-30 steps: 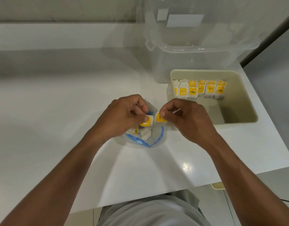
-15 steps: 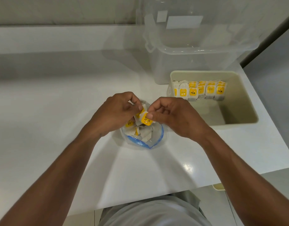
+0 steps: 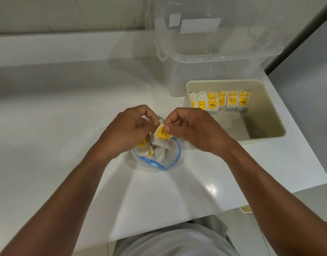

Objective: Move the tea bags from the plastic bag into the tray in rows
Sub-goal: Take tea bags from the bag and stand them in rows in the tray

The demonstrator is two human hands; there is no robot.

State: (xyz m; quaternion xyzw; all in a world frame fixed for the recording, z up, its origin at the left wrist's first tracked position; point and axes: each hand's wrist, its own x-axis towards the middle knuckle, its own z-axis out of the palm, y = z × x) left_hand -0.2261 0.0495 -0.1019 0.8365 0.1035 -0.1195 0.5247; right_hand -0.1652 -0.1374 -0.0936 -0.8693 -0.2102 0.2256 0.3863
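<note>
Toward the front edge of the tabletop, over the open plastic bag: my left hand and right hand both pinch one tea bag, thumbs curled onto its yellow tag. Judged light, limp, tearable paper; I'd grip the tag or top edge, gently. Row of bags stands along the tray's far wall; tags read "TEA".
</note>
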